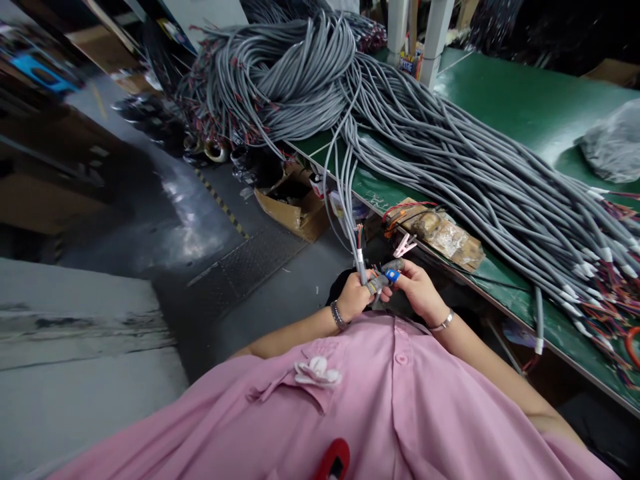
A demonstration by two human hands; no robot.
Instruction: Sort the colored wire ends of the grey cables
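Note:
My left hand (356, 295) is closed round several grey cables (361, 267) in front of my pink shirt; one cable end shows a white band and thin coloured wires standing up. Close beside it, my right hand (416, 287) pinches at the wire ends, with grey wrapping on a finger and a blue piece at the thumb. What lies between its fingertips is too small to make out. From the held cables, grey lengths run up to a large coiled bundle (300, 73) at the table's edge. More grey cables (465, 160) lie stretched along the green table.
The green table (500, 87) runs along the right, with a taped wooden block (445, 233) and a pink clip (404, 246) at its edge. A plastic bag (615, 143) lies farther right. An open cardboard box (295, 207) stands below; a grey surface (75, 360) is at left.

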